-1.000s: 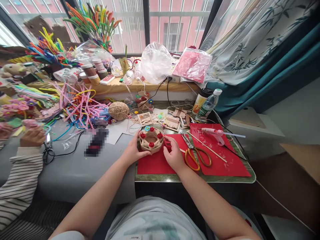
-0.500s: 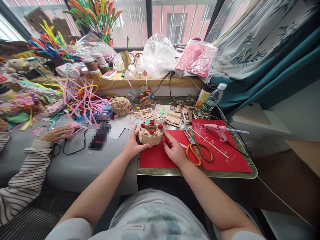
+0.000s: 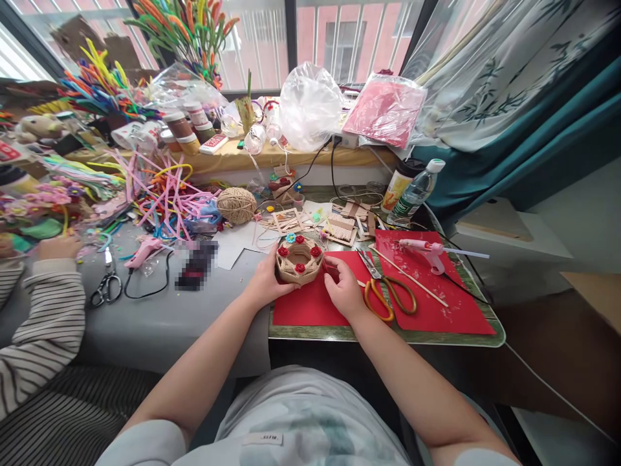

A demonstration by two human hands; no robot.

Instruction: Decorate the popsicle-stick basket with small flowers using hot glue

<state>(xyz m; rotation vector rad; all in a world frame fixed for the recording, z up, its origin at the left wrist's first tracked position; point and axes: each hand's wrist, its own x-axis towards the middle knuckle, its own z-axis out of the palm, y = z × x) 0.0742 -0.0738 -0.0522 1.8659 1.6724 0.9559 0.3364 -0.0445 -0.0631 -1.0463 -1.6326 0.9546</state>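
A small twine-wrapped basket [image 3: 301,278] with red flowers and one blue flower on its rim is held above a red sheet [image 3: 305,310]. It tilts toward me, so its hollow inside shows. My left hand [image 3: 264,279] grips its left side, thumb along the lower front. Against the right side, my right hand [image 3: 342,288] is closed with curled fingers; the fingertips behind the basket are partly hidden. Large scissors [image 3: 388,291] with yellow-brown handles lie just right of my right hand.
A pink glue gun [image 3: 429,251] and a thin stick [image 3: 412,276] rest on red paper at right. Behind are wooden sticks [image 3: 338,230], a twine ball [image 3: 236,205] and a bottle [image 3: 414,194]. A co-worker's hand [image 3: 59,247], small scissors [image 3: 107,281] and another glue gun [image 3: 145,251] are left.
The basket has tipped toward me, showing more of its inside. The co-worker's hand has drawn back left from the pink glue gun, uncovering the small scissors.
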